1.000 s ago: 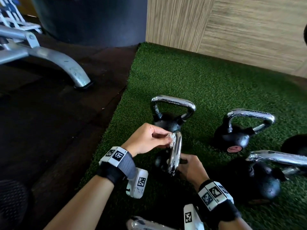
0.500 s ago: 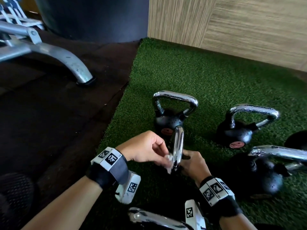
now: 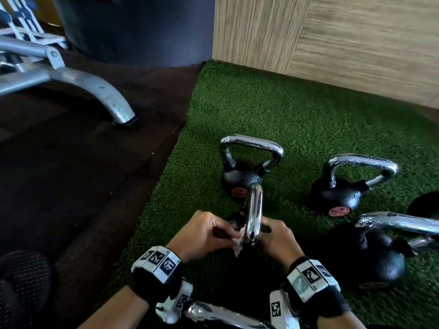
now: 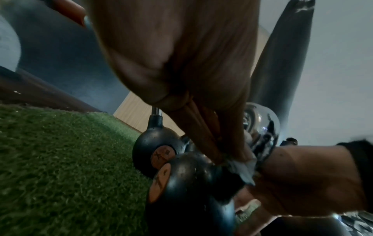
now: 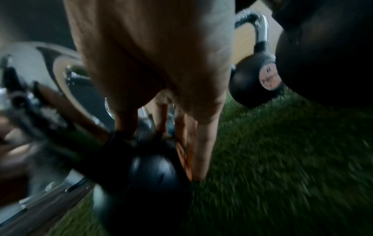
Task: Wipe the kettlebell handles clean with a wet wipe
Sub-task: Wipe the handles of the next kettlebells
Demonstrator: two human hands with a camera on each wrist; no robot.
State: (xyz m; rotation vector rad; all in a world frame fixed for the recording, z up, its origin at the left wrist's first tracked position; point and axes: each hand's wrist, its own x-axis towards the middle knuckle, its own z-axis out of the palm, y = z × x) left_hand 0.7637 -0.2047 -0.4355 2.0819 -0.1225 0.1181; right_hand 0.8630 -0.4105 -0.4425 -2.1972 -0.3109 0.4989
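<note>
A black kettlebell with a chrome handle (image 3: 254,210) stands on the green turf (image 3: 285,110) between my hands, its handle seen edge-on. My left hand (image 3: 209,231) pinches a white wet wipe (image 3: 237,243) against the near, lower left side of that handle. In the left wrist view the wet wipe (image 4: 242,169) is bunched under my fingertips, just above the black ball (image 4: 187,178). My right hand (image 3: 278,236) grips the kettlebell from the right. Its thumb and fingers reach down around the ball (image 5: 153,172), and their tips are hidden from the head view.
Two small kettlebells (image 3: 244,176) (image 3: 337,193) stand behind on the turf, and a larger one (image 3: 375,255) lies right. Another chrome handle (image 3: 213,314) sits under my wrists. A steel bench leg (image 3: 102,96) rests on the dark floor to the left, and a wood wall (image 3: 332,43) stands behind.
My left hand has slid the wipe from the top of the handle down to its near lower end. The right hand has stayed on the kettlebell.
</note>
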